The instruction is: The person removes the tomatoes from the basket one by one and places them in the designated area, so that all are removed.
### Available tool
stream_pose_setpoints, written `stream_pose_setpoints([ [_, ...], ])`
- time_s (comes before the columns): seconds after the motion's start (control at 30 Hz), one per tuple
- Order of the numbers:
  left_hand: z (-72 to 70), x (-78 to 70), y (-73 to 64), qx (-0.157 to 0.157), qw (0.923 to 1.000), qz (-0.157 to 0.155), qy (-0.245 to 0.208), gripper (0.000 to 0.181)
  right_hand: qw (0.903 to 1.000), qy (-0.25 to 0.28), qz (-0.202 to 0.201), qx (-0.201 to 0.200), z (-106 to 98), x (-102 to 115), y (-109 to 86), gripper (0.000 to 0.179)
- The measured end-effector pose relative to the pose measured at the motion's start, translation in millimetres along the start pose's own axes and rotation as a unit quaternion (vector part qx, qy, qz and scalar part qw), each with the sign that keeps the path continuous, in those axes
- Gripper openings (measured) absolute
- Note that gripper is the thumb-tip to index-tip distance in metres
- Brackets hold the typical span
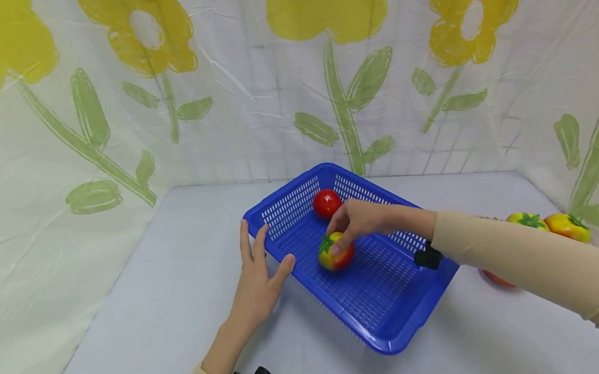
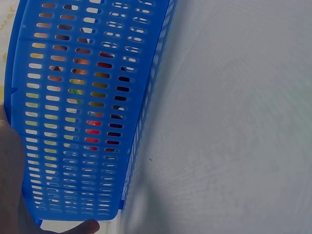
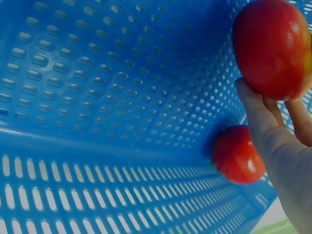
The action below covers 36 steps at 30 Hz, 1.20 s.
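My right hand (image 1: 358, 220) reaches into the blue plastic basket (image 1: 393, 345) and holds a red-and-yellow tomato (image 1: 334, 260) by its sides, its green leafy top facing up. In the right wrist view the held tomato (image 3: 273, 48) shows its smooth red underside. A plain red tomato (image 1: 327, 203) lies in the basket's far corner, just beyond the right fingers. At the basket's left corner is my left hand (image 1: 257, 286), fingers spread and fairly straight, with the fingertips right at the rim.
More red-and-yellow tomatoes (image 1: 567, 227) sit on the white table (image 1: 168, 270) at the right, partly hidden behind the right sleeve. A white curtain (image 1: 240, 121) painted with yellow flowers hangs behind the table.
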State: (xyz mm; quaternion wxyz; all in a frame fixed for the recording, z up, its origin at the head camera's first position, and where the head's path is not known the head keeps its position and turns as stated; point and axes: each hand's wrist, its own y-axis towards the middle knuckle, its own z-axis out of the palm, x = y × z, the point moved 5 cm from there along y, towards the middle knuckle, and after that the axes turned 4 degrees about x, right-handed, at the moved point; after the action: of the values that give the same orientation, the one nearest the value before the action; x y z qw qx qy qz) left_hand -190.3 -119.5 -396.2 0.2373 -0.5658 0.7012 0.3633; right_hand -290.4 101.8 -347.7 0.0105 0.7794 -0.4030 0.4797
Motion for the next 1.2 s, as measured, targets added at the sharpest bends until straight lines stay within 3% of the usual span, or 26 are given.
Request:
stream_pose_setpoints([
  [1.2,0.0,-0.1,0.2,-0.001,1.0,0.0,0.0,0.084,0.9974,0.039,-0.032,-0.052,-22.0,13.7,-8.8,0.043],
])
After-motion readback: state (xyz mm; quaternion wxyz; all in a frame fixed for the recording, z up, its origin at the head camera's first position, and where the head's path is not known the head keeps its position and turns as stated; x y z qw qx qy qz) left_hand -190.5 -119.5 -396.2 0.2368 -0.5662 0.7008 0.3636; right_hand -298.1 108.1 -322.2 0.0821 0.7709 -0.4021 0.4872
